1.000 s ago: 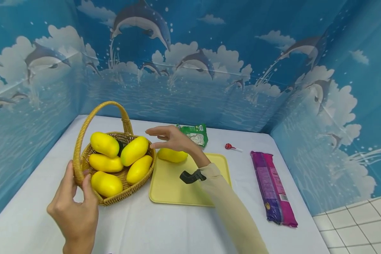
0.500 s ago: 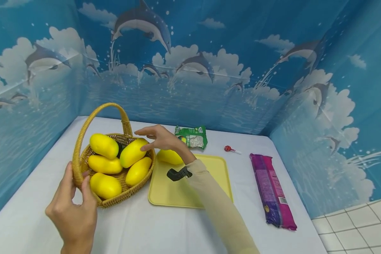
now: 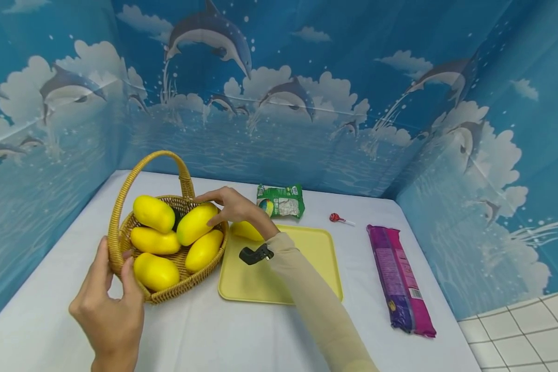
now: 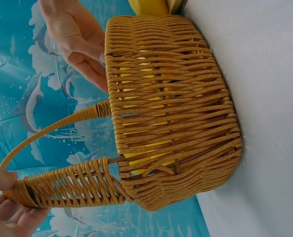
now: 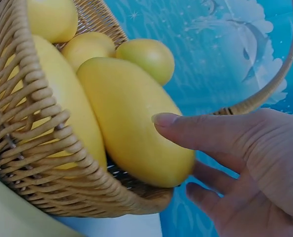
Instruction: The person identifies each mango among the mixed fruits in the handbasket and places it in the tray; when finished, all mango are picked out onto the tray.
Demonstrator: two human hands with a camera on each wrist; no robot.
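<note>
The left grip held the handle of the wicker basket at its eight o'clock, apparently for steadiness, while the right grip rested its thumb on the mango inside at two o'clock, its partly hidden fingers' closure impossible to tell.

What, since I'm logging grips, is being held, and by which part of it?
The left hand holds the basket by the near side of its handle. The right hand is at a mango; whether it grips cannot be told.
</note>
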